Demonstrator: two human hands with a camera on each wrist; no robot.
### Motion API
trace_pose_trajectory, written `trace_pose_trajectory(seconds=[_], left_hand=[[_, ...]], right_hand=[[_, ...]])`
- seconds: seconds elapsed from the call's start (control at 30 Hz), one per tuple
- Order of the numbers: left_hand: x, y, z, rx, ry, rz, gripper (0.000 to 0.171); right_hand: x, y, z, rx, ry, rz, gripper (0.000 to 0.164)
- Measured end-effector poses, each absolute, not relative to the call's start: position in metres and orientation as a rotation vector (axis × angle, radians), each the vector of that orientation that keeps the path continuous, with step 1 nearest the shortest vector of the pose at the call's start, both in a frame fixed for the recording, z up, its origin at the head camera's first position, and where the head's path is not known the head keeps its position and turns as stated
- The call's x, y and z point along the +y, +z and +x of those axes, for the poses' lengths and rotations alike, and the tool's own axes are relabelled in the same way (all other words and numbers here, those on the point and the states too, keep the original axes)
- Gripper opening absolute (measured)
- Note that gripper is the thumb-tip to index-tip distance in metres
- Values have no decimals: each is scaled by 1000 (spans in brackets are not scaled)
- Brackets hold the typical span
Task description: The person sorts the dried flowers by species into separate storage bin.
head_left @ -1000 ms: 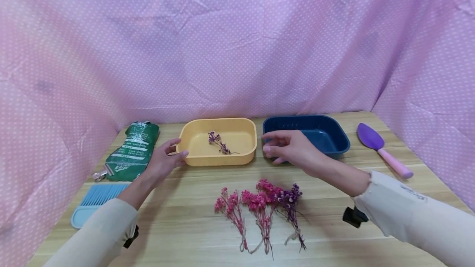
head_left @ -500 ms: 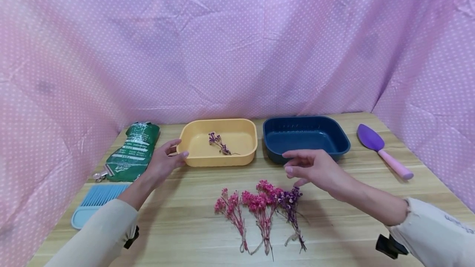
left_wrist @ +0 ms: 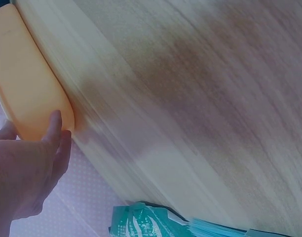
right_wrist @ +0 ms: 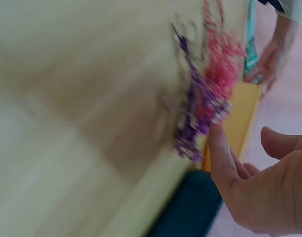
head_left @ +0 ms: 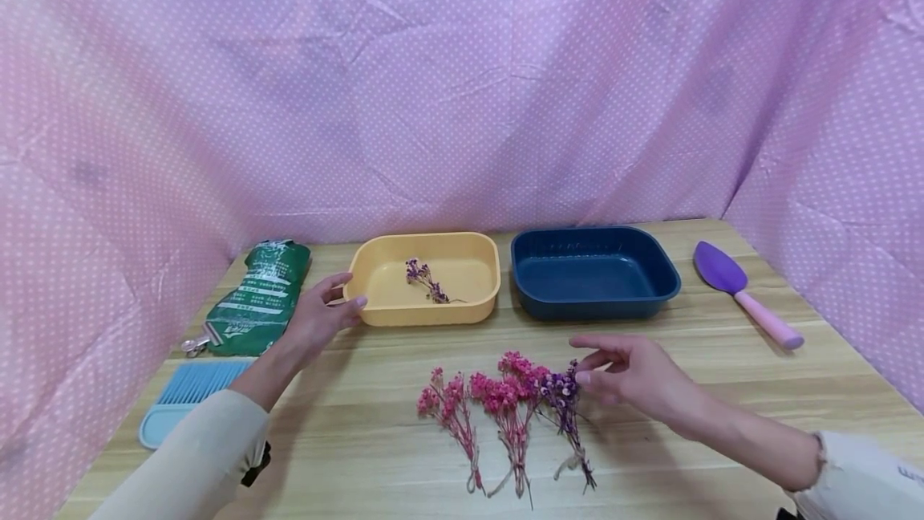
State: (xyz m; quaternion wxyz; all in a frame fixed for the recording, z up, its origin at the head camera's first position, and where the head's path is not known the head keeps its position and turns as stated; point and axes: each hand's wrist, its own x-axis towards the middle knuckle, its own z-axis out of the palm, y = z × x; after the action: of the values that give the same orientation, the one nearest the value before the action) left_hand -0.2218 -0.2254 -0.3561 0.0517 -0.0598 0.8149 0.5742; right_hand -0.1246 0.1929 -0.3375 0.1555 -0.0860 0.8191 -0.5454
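Note:
My left hand [head_left: 325, 315] holds the left end of a yellow plastic basin [head_left: 426, 314], thumb at its front corner and fingers at the side. A small purple dried-flower sprig [head_left: 427, 280] lies inside the basin. At the right, my right hand [head_left: 638, 375] hovers beside a tied bunch of purple dried flowers [head_left: 566, 404], its fingers loosely bent and the fingertips right at the blossoms. Two pink dried-flower bunches lie left of it: one in the middle [head_left: 512, 412] and one further left [head_left: 456, 416]. In the right wrist view, the purple blossoms [right_wrist: 193, 118] overlap the index fingertip.
A dark blue basin [head_left: 595, 307] stands right of the yellow one. Further right lies a purple trowel [head_left: 722, 269] with a pink handle. On the left are a green bag [head_left: 260, 295] with a metal clip [head_left: 205, 337] and a light blue brush [head_left: 184, 400]. Pink dotted cloth [head_left: 462, 87] hangs behind.
My right hand has moved from in front of the dark blue basin down and to the right, to the purple flowers. My left hand has stayed at the yellow basin.

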Motion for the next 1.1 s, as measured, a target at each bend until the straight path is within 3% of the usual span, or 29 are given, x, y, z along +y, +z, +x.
trace_pose_trajectory(seconds=[0.2,0.57,0.73,0.93,1.1], left_hand=[[-225,-356,-221,2478,1741,-188,67],[-224,-357,-222,2485,1699,-216,67],[-224,-357,-221,2490,1695,-232,68],[-224,-357,-221,2482,1717,-218,67],[-224,-356,-222,2487,1714,-212,68]], right_hand=[[191,-357,-110,2412,-1505,-225,59],[184,-382,-94,2586,-1325,-295,42],[181,-387,-94,2659,-1185,-402,44],[179,-388,-94,2692,-1081,-461,34],[173,-385,-92,2711,-1062,-348,29]])
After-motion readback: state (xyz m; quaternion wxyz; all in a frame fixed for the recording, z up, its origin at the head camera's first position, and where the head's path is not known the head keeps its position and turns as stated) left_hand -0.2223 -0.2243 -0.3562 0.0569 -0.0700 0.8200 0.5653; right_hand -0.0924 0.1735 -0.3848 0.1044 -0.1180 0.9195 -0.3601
